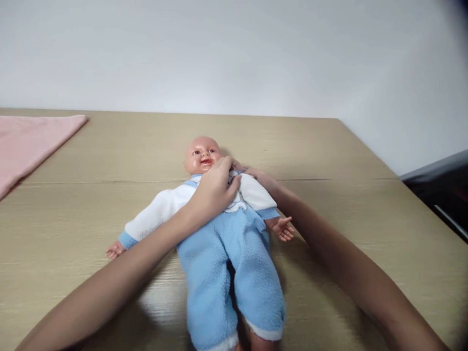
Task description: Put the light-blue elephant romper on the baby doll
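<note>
A baby doll with a bald head lies on its back, its feet toward me. It wears a fleece romper with blue legs, white sleeves and blue cuffs. My left hand reaches across the doll's chest, fingers closed on the romper near the neck and the shoulder on the right side of the picture. At the outer side of that same shoulder, my right hand pinches the romper's edge, its fingertips partly hidden. Both of the doll's arms are in the sleeves and spread outward.
The doll rests on a light wooden table with a seam running across it. A folded pink cloth lies at the far left. Behind stands a pale wall. Something black is beyond the table's right edge.
</note>
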`<state>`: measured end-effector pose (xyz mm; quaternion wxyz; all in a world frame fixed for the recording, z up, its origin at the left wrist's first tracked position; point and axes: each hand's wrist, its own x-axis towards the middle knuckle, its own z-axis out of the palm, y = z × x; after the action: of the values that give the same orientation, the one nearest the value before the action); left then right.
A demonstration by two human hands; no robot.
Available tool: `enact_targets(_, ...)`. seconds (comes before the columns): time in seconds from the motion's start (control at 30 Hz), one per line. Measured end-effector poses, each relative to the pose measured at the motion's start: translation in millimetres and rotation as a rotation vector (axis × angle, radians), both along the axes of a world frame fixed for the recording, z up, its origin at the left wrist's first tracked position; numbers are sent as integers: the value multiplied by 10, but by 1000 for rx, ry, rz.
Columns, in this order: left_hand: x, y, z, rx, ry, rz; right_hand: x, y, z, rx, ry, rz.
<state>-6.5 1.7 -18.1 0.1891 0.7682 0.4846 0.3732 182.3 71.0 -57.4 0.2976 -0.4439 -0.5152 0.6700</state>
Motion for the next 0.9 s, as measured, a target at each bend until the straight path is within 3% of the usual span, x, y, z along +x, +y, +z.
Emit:
enact_targets(0.1,1,-3,-5,13,32,14,198,-196,241,103,-128,42)
enact_targets(0.2,1,-41,48,6,123,83,461,-415,549,441,-490,323)
enact_targets(0.27,4,-79,102,3,236,148,613,-481,729,604,-761,421)
enact_targets(0.37,15,-127,154,16,392,188,755,-432,885,746,-932,512)
enact_targets(0.63,8,-169,167,55,596,234,788,-236,856,811,-1090,535)
enact_targets(0.77,-20,-186,225,40,686,267,838,-185,803,772,-1079,560)
enact_targets(0.9,-17,-172,189,49,688,246,881,-172,745,750,-986,591)
